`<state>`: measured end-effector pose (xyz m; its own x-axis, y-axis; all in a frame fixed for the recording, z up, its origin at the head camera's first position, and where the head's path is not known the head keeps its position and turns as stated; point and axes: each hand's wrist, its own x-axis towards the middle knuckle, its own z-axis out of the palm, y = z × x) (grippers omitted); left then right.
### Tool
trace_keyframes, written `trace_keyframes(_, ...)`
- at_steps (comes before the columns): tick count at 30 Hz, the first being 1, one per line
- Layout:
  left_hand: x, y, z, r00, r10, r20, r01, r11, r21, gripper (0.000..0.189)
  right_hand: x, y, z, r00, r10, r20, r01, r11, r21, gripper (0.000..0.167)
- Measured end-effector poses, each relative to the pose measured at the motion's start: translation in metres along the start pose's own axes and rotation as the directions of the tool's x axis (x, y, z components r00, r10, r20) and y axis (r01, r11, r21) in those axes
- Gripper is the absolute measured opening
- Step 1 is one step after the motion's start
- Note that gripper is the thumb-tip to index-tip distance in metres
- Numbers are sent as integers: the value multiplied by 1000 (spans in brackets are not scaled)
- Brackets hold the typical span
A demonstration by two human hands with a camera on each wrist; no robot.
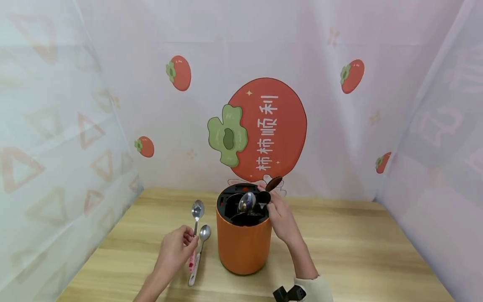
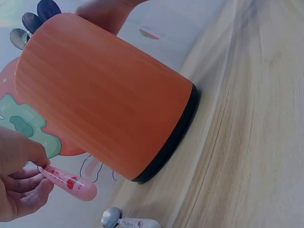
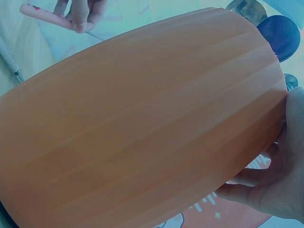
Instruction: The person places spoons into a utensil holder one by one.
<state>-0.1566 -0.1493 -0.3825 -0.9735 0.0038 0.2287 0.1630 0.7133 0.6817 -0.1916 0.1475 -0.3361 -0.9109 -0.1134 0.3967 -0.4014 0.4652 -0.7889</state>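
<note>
My left hand (image 1: 175, 248) pinches a metal spoon with a pink-patterned handle (image 2: 71, 184), its bowl (image 1: 198, 209) pointing up and away, left of the orange utensil holder (image 1: 244, 247). Beside it on the table lies a second metal spoon (image 1: 205, 233) with a white patterned handle. My right hand (image 1: 281, 218) grips the holder's upper right rim, thumb near the edge and fingers along the far side in the right wrist view. From the holder's black top stick out a shiny spoon (image 1: 247, 201), a black spoon (image 1: 263, 197) and a dark brown spoon (image 1: 274, 183); their lower parts are hidden.
The holder stands upright on a light wood-grain table (image 1: 339, 260). Behind the table hangs a white cloth backdrop (image 1: 324, 138) with printed persimmons. Pale cloth walls (image 1: 56, 138) close off the left and right sides.
</note>
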Motion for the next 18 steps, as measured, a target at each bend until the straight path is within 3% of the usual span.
trace_keyframes(8,-14,7,2,1000,-1,-22,0,999,-48,8,-14,6,3,1000,-8,9,8,1000,-7,44)
trace_keyframes(11,-11,11,1,996,57,-73,-62,996,-65,9,-9,6,3,999,-38,3,38,999,-1,45)
trace_keyframes(15,-3,17,-3,978,144,-149,-155,985,-69,9,-1,4,1,998,-63,-1,63,998,-10,46)
trace_keyframes(18,0,21,-5,969,177,-170,-192,979,-75,9,1,4,0,998,-66,6,66,998,-15,46)
